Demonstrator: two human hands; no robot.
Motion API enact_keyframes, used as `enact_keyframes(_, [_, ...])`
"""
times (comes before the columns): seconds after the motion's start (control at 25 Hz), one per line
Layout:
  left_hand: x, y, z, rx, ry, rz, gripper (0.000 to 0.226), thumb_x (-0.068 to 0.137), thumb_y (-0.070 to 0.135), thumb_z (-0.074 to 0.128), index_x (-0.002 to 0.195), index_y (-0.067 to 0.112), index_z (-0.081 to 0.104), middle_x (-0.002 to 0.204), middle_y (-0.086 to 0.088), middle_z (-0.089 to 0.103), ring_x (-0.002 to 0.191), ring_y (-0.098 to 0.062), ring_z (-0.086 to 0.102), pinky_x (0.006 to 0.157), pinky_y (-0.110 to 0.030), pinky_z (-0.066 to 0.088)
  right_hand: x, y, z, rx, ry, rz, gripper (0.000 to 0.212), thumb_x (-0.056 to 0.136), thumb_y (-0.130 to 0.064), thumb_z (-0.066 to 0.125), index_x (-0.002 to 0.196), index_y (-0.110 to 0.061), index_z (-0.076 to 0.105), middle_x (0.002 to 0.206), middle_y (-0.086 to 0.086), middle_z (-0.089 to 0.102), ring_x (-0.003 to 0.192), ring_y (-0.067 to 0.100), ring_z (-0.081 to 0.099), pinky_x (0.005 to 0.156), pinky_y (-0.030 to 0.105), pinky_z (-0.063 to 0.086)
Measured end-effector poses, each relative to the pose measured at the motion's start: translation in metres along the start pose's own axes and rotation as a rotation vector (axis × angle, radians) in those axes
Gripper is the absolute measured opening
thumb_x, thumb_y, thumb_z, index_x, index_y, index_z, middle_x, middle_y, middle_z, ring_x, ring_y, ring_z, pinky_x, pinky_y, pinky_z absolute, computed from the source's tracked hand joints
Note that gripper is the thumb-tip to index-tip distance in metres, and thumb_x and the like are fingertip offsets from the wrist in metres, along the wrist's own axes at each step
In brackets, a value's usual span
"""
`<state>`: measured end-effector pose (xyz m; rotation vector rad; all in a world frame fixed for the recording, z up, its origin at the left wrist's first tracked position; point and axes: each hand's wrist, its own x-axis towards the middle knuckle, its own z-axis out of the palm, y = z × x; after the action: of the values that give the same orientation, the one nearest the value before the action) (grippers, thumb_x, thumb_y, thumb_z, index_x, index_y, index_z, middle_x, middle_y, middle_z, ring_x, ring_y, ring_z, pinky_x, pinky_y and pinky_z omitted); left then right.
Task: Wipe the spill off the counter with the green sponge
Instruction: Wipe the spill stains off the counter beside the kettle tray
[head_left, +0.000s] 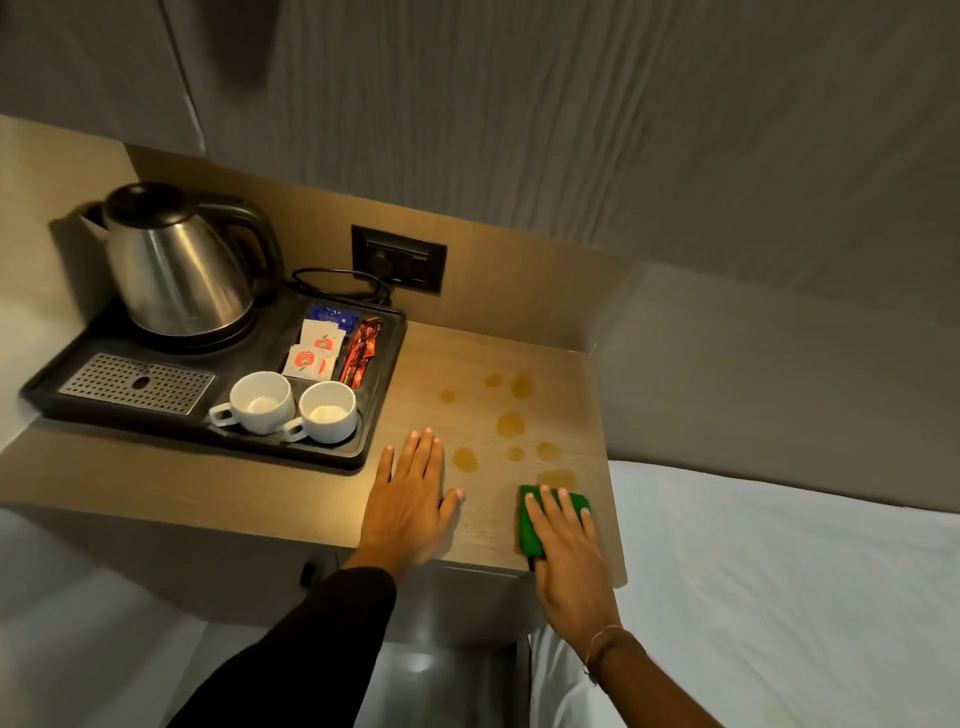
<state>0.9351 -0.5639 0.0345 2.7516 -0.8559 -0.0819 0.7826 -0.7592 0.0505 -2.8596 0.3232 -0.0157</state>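
Several amber spill spots (510, 424) dot the right part of the wooden counter (488, 525). The green sponge (531, 525) lies flat near the counter's front right corner, its far edge just short of the nearest spot. My right hand (563, 551) presses on top of the sponge, fingers spread over it. My left hand (410, 499) rests flat on the counter to the left of the spill, fingers apart, holding nothing, with its thumb close to one spot.
A black tray (363, 441) at the left carries a steel kettle (176, 270), two white cups (291, 405) and sachets (322, 348). A wall socket (397, 257) with a cord sits behind. A white bed (779, 597) adjoins the counter's right edge.
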Motion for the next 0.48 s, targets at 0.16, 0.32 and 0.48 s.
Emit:
enact_keyframes(0.16, [0.001,-0.005,0.010,-0.024,0.027,-0.022,0.081,0.104,0.061,0.031,0.165,0.011,0.013,0.176,-0.011,0.011,0.162,-0.027,0.002,0.131,-0.055,0.005,-0.021,0.036,-0.002,0.057,-0.036,-0.068,0.082,0.100,-0.007,0.049,0.156,-0.042,0.002,0.167,-0.019,-0.008,0.158,0.011,-0.009,0.128,0.043,-0.008])
enact_keyframes(0.32, [0.003,-0.008,0.015,-0.037,0.066,-0.031,0.082,0.102,0.063,0.029,0.165,0.012,0.015,0.176,-0.010,0.014,0.162,-0.025,0.006,0.130,-0.057,0.009,0.040,0.050,-0.018,0.130,0.043,0.035,0.077,0.097,-0.002,0.053,0.160,-0.026,0.018,0.168,-0.009,0.009,0.160,0.024,0.006,0.131,0.047,0.001])
enact_keyframes(0.48, [0.004,-0.009,0.018,-0.047,0.076,-0.036,0.082,0.102,0.063,0.027,0.166,0.013,0.014,0.176,-0.008,0.013,0.162,-0.024,0.005,0.130,-0.057,0.009,0.051,0.034,-0.008,0.092,-0.042,-0.128,0.081,0.091,-0.006,0.051,0.161,-0.030,0.019,0.171,-0.006,0.012,0.160,0.019,0.004,0.130,0.051,0.004])
